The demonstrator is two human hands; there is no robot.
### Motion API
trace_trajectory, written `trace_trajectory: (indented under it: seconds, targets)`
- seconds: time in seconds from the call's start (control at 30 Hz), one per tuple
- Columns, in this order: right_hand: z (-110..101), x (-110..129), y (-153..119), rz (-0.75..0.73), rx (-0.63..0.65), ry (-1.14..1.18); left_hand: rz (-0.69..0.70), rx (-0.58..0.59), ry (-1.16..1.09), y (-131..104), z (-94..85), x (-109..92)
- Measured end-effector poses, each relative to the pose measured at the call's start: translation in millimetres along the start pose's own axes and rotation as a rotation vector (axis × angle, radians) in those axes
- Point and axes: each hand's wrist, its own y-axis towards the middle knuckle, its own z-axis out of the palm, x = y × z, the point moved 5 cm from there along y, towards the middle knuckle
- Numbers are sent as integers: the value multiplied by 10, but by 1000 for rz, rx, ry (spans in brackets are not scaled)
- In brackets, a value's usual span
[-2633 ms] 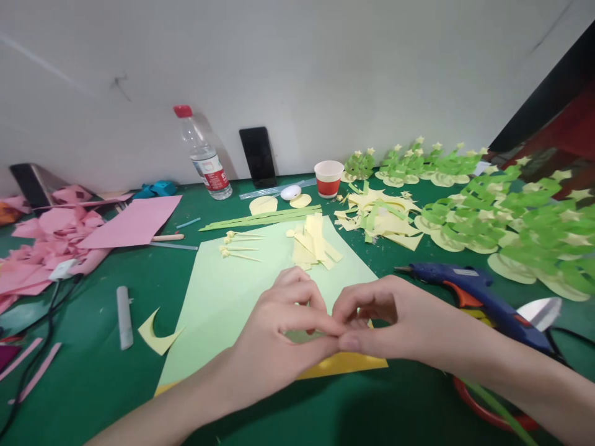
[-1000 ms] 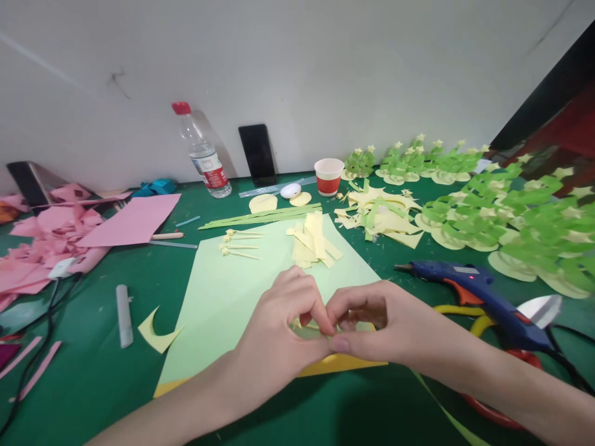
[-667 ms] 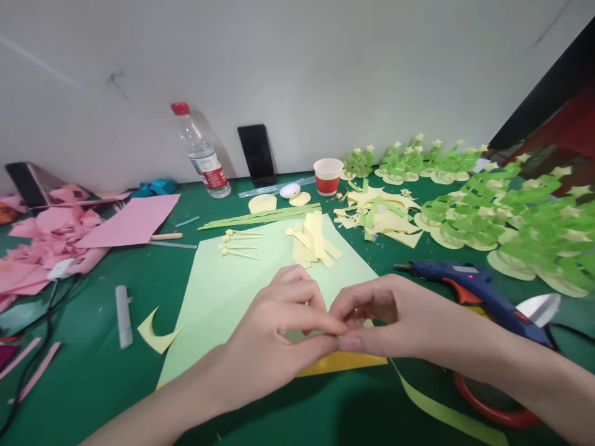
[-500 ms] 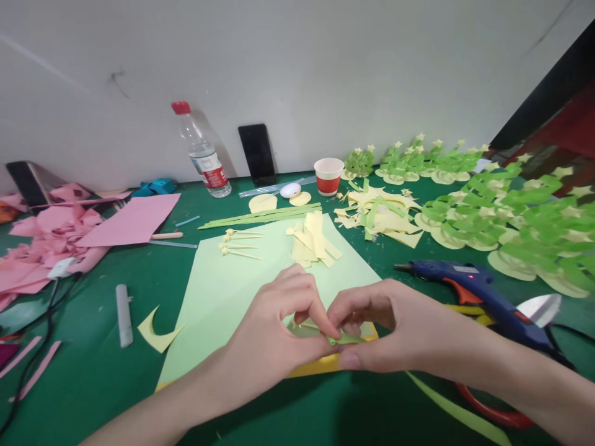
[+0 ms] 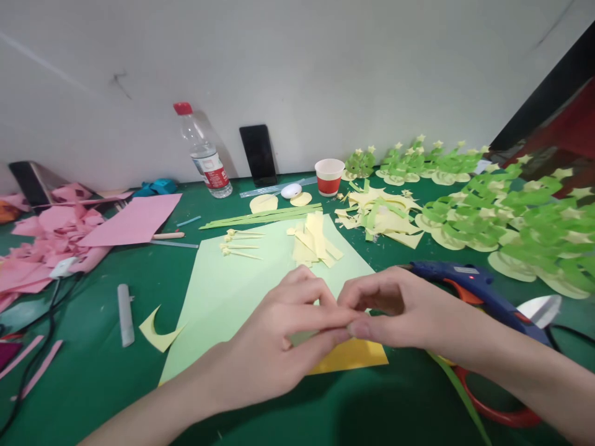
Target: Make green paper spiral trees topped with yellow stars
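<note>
With the fingertips of both hands meeting near the middle, the head view showed the left hand [image 5: 290, 328] and the right hand [image 5: 404, 303] over the near part of a pale green sheet [image 5: 227, 291], where a yellow sheet [image 5: 356, 357] stuck out at the near right. Each thumb was drawn against its forefinger in a close pinch, tip beside tip. What sat between them was hidden; most likely it was one end of the green strip [image 5: 459, 389], whose tail came out from under the right arm and ran to the near right, close by the red handle of the scissors [image 5: 502, 417]. Farther off on the pale sheet lay yellow paper pieces [image 5: 313, 238], with thin yellow sticks [image 5: 246, 248] to their left. A blue glue gun [image 5: 450, 272] lay just beyond the right hand.

The step in hand looked like fine fingertip work, probably rolling the strip. The next move would call for light, even pressure, so that the paper neither slipped nor creased, and for its tail to run free of the scissors.
</note>
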Motion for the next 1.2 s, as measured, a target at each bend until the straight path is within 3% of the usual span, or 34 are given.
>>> trace_trajectory:
  seconds: [0.07, 0.2, 0.3, 0.4, 0.5, 0.6, 0.77, 0.97, 1.2]
  targets:
    - [-7, -13, -4, 34, 58, -22, -1, 32, 3, -12, 15, -9]
    - [16, -25, -8, 37, 112, -17, -32, -121, -20, -14, -34, 18]
    - [29, -40, 0, 52, 88, 30, -66, -198, -21, -3, -57, 48]
    - [29, -50, 9, 64, 61, 83, -78, -196, -7, 4, -53, 61]
    - [17, -59, 7, 76, 42, 156, -54, -194, 41, -3, -48, 54]
    - [9, -71, -3, 86, 7, 270, 19, -275, 110, -24, -75, 25]
    - [85, -112, -13, 80, -47, 503, 188, -457, 353, -73, -134, -71]
    - [211, -163, -17, 107, -49, 642, 243, -473, 628, -107, -158, -159]
    - [207, -128, -54, 95, -33, 627, 391, -450, 935, -132, -125, -289]
